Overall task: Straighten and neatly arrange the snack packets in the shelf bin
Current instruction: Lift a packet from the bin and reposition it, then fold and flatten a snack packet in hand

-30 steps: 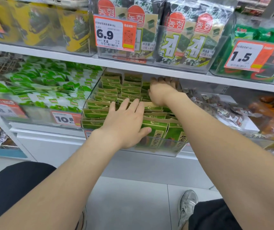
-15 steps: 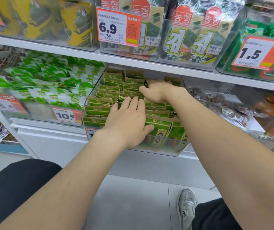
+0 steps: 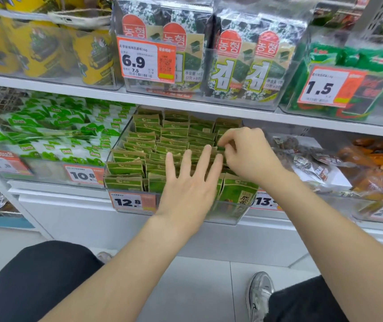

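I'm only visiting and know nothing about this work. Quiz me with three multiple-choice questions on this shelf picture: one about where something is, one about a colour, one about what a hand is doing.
1. Where does the clear bin being tidied sit?
A. just below the shelf where the 6.9 tag hangs
B. on the floor
C. on the topmost shelf

2. What colour are the packets in that bin?
A. red and white
B. green with tan tops
C. plain blue

3. How does the left hand lie?
A. clenched in a fist
B. flat, fingers spread on the packets
C. hanging at the person's side

Answers: 1 A, the bin is tucked right under that shelf. 2 B, every row shows green faces with tan tops. 3 B, its straight fingers are spread over the packet tops, while the right hand pinches at a packet beside them.
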Action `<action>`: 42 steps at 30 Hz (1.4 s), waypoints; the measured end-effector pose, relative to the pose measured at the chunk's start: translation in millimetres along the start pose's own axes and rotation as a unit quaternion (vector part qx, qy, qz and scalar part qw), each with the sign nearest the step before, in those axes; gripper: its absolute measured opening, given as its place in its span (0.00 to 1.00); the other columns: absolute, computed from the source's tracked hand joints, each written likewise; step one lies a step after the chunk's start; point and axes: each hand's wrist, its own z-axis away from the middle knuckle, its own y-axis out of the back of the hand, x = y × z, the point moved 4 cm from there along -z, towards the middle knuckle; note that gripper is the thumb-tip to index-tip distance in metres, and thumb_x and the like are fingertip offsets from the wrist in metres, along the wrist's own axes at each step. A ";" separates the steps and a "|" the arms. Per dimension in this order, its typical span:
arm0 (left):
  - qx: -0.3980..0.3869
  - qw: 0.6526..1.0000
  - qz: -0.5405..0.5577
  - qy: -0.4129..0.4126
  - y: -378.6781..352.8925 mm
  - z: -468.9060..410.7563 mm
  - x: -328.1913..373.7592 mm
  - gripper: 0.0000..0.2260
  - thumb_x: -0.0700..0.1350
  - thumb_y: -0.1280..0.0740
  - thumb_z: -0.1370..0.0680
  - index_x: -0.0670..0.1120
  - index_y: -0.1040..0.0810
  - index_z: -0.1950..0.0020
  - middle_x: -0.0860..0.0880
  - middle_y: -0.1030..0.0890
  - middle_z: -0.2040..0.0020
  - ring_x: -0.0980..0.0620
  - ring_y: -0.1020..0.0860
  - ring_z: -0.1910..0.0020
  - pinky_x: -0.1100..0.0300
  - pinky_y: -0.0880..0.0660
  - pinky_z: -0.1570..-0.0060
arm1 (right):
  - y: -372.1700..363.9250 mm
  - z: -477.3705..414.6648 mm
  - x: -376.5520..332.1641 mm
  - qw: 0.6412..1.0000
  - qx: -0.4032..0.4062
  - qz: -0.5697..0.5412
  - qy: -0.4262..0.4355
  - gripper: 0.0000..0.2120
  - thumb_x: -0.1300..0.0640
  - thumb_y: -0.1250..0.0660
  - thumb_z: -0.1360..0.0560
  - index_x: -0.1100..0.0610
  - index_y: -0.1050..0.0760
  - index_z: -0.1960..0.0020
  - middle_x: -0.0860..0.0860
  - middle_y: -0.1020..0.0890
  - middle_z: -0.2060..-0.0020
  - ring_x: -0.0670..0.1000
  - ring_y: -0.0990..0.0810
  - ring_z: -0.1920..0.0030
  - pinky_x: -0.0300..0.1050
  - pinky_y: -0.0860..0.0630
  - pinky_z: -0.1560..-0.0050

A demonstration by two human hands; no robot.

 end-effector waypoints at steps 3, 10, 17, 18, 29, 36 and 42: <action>0.013 0.998 0.004 0.055 -1.0 -4.3 8.9 0.34 0.54 0.42 0.14 0.46 0.55 0.13 0.38 0.49 0.14 0.28 0.51 0.17 0.20 0.57 0.26 | 11.5 22.8 14.5 0.998 0.027 -0.062 -0.016 0.11 0.64 0.37 0.24 0.54 0.18 0.48 0.50 0.14 0.57 0.53 0.18 0.57 0.51 0.19 0.49; -0.068 0.989 -0.025 0.129 -5.0 -20.2 4.5 0.34 0.59 0.52 0.13 0.51 0.73 0.17 0.44 0.64 0.14 0.31 0.61 0.16 0.21 0.67 0.28 | 10.8 51.9 30.7 0.982 -0.170 -0.023 0.083 0.14 0.48 0.37 0.29 0.51 0.15 0.53 0.48 0.15 0.63 0.49 0.17 0.60 0.49 0.19 0.54; -0.120 0.977 -0.044 0.171 -2.4 -28.4 -5.3 0.34 0.54 0.50 0.13 0.49 0.71 0.16 0.44 0.66 0.14 0.32 0.60 0.16 0.19 0.65 0.29 | -1.3 51.2 38.6 0.984 -0.122 0.068 0.115 0.14 0.41 0.28 0.21 0.49 0.21 0.59 0.46 0.21 0.65 0.53 0.28 0.48 0.48 0.42 0.49; -0.114 0.978 -0.039 0.170 -3.2 -28.1 -3.9 0.34 0.53 0.49 0.13 0.48 0.68 0.15 0.44 0.64 0.14 0.32 0.59 0.16 0.19 0.63 0.28 | -1.9 46.2 38.8 0.986 -0.105 0.075 0.103 0.11 0.40 0.27 0.22 0.47 0.19 0.56 0.44 0.19 0.62 0.53 0.29 0.46 0.50 0.41 0.46; -0.102 0.985 -0.021 0.136 -11.1 -26.5 -4.8 0.37 0.56 0.44 0.14 0.49 0.65 0.15 0.45 0.63 0.14 0.35 0.52 0.16 0.27 0.47 0.23 | -24.0 3.9 40.0 0.991 -0.035 0.131 0.006 0.10 0.52 0.23 0.23 0.50 0.22 0.58 0.49 0.17 0.60 0.57 0.19 0.49 0.52 0.31 0.46; -0.077 0.988 0.013 0.133 -9.6 -22.5 -7.1 0.38 0.64 0.44 0.15 0.50 0.60 0.14 0.46 0.57 0.13 0.36 0.49 0.16 0.28 0.47 0.22 | 5.7 22.1 35.5 0.988 -0.077 0.110 0.076 0.09 0.48 0.24 0.23 0.50 0.20 0.58 0.46 0.19 0.55 0.54 0.21 0.48 0.50 0.30 0.45; -0.034 0.984 0.091 0.148 -1.6 -22.8 -6.5 0.35 0.63 0.39 0.18 0.49 0.46 0.16 0.44 0.44 0.15 0.36 0.46 0.17 0.26 0.48 0.23 | 21.2 47.8 38.9 0.997 -0.004 -0.054 0.056 0.08 0.55 0.29 0.20 0.50 0.28 0.52 0.45 0.19 0.62 0.51 0.20 0.57 0.52 0.21 0.54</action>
